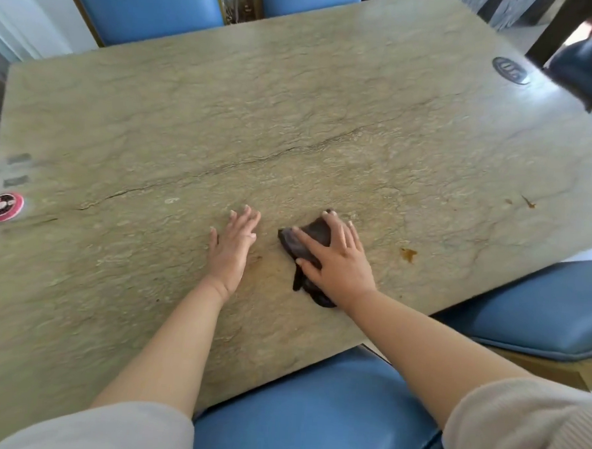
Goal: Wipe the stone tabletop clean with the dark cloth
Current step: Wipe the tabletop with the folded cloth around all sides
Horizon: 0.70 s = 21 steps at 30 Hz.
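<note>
Right hand (337,261) spread flat, pressing down on the dark cloth (307,242), fingers splayed over it. Left hand (233,245) just beside, open, palm flat on bare stone counter (293,121). Cloth bunched near the counter's near edge. Brown stains (408,254) to the right. Pink round button (4,207) at far left edge. Blue chairs (312,414) around.

Dark cloth (308,256) partly hidden under the right hand (337,261); oval emblem (511,70) lettering too blurred.
</note>
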Motion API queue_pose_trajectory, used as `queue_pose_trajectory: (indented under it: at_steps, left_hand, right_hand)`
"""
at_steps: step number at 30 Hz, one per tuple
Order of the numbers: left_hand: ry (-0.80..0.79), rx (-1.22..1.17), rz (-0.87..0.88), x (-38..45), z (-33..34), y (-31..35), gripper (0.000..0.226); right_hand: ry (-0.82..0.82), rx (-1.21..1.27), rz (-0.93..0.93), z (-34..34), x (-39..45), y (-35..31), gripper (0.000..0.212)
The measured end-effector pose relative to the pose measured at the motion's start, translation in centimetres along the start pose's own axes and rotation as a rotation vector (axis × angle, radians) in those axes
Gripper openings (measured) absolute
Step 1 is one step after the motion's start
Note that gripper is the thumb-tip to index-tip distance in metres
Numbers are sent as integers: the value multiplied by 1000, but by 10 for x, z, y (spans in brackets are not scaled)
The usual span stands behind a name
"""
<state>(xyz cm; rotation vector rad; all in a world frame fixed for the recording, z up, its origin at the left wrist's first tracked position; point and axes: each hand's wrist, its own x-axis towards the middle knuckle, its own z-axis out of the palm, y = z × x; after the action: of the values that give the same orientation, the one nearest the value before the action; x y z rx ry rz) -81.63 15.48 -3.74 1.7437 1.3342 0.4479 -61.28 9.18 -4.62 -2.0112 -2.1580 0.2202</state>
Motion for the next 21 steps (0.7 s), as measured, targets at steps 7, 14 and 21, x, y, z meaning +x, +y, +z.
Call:
queue_pose_trajectory:
  at_steps: [7, 14, 21]
  left_hand:
    - [58, 198, -28, 5, 6, 3, 46]
    - [179, 273, -117, 16, 47, 39, 44]
    - [186, 112, 104, 29, 97, 78, 60]
  right_hand:
    - [-195, -1, -711, 10, -44, -39, 60]
    - [-136, -63, -211, -12, -2, 37, 51]
    - [-97, 55, -191, -13, 2, 62, 54]
